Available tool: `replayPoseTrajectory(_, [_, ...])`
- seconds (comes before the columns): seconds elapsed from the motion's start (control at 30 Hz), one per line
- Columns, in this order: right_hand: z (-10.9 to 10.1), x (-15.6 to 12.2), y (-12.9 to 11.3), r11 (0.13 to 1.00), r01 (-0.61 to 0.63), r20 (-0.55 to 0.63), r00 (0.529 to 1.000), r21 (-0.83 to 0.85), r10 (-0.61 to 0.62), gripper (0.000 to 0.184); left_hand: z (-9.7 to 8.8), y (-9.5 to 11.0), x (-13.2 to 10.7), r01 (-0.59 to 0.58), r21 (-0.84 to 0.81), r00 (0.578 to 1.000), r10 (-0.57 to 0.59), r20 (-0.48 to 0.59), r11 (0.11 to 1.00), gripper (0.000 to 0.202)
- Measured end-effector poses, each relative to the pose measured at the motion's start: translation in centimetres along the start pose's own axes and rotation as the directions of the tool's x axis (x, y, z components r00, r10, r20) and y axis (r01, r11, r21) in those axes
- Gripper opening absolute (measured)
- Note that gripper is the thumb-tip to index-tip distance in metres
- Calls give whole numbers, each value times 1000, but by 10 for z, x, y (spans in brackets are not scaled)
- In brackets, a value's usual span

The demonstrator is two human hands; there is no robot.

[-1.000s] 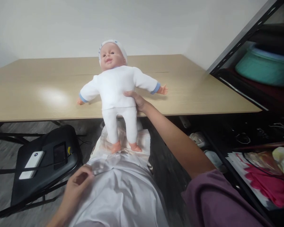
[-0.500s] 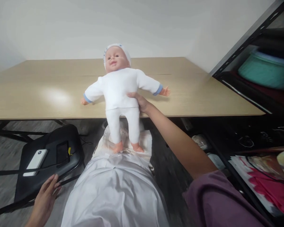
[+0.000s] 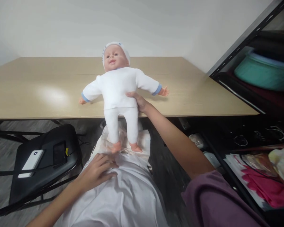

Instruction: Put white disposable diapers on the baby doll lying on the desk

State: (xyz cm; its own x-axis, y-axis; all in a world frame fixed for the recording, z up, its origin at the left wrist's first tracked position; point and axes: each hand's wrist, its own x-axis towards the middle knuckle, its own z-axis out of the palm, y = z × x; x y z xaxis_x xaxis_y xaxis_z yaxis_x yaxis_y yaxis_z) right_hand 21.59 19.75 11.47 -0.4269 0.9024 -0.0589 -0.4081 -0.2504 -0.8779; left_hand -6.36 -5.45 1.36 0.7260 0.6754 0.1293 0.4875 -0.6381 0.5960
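A baby doll (image 3: 119, 86) in a white top with blue cuffs, white trousers and a white cap is held upright in front of the table. My right hand (image 3: 139, 101) is shut on its waist from the side, thumb across the front, the other fingers hidden behind it. The doll's arms stretch out sideways and its bare feet hang above my lap. Over my lap spreads a white cloth (image 3: 134, 192). My left hand (image 3: 99, 168) rests on this cloth below the doll's feet, fingers extended and thumb apart.
A wooden table (image 3: 194, 101) stands against the wall. At the left a black chair (image 3: 68, 138) bears a white phone (image 3: 31, 164) and a dark device (image 3: 60, 153). On the right, a black shelf rack holds a teal basin (image 3: 260, 71) and pink cloth (image 3: 266, 186).
My left hand has moved right, from beside the chair onto the white cloth on my lap. The doll stays in my right hand; the view has shifted slightly.
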Motion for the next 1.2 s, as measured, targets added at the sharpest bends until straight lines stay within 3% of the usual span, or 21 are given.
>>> replayPoseTrajectory(0.1, [1, -1, -1, 999, 34, 75, 997, -37, -31, 32, 10, -8, 16, -25, 74, 999, 23, 34, 997, 28])
replayPoseTrajectory(0.27, [-2, 0, 1, 995, 70, 126, 990, -67, -61, 43, 19, -15, 19, -4, 87, 1000, 5, -15, 996, 14])
replayPoseTrajectory(0.37, [-3, 1, 2, 996, 64, 134, 989, -68, -55, 44, 20, -13, 16, 38, 6, 998, -37, -52, 999, 12])
replayPoseTrajectory(0.47, [-5, 2, 2, 996, 44, 135, 990, -79, -33, 44, 21, -8, 17, 123, -196, 983, -146, -109, 973, 13])
replayPoseTrajectory(0.63, [-7, 5, 4, 995, 55, 132, 990, -81, -44, 47, 19, 5, 18, 289, -555, 860, -467, -207, 780, 25])
replayPoseTrajectory(0.77, [-9, 6, 6, 996, 52, 143, 989, -74, -41, 49, 15, 6, -18, 334, -623, 790, -571, -224, 708, 40])
replayPoseTrajectory(0.8, [-9, 6, 6, 996, 52, 146, 988, -72, -41, 48, 15, 2, -35, 354, -629, 753, -610, -247, 692, 45])
replayPoseTrajectory(0.83, [-9, 6, 6, 996, 51, 148, 988, -71, -40, 48, 15, -3, -54, 384, -635, 690, -665, -285, 670, 50])
replayPoseTrajectory(0.87, [-10, 6, 6, 996, 51, 147, 988, -70, -40, 46, 16, -9, -74, 424, -643, 597, -731, -331, 638, 54])
replayPoseTrajectory(0.93, [-9, 6, 5, 997, 52, 143, 989, -61, -43, 42, 17, -22, -111, 533, -680, 334, -864, -378, 503, 62])
replayPoseTrajectory(0.97, [-9, 6, 5, 997, 52, 140, 989, -56, -44, 39, 18, -26, -126, 563, -698, 237, -896, -376, 442, 65])
replayPoseTrajectory(1.0, [-8, 6, 5, 997, 50, 135, 990, -54, -43, 37, 18, -29, -137, 556, -712, 178, -898, -402, 428, 66])
replayPoseTrajectory(1.03, [-8, 6, 4, 997, 49, 128, 991, -52, -42, 35, 18, -28, -143, 538, -714, 163, -886, -434, 448, 66])
replayPoseTrajectory(1.07, [-7, 6, 4, 998, 46, 120, 992, -50, -40, 33, 17, -25, -144, 522, -694, 196, -862, -467, 495, 63])
replayPoseTrajectory(1.1, [-7, 6, 3, 998, 43, 111, 993, -49, -37, 32, 16, -19, -141, 509, -653, 262, -824, -503, 561, 57])
replayPoseTrajectory(1.2, [-5, 5, 3, 998, 40, 92, 995, -45, -35, 32, 13, 7, -109, 484, -428, 568, -646, -510, 764, 32])
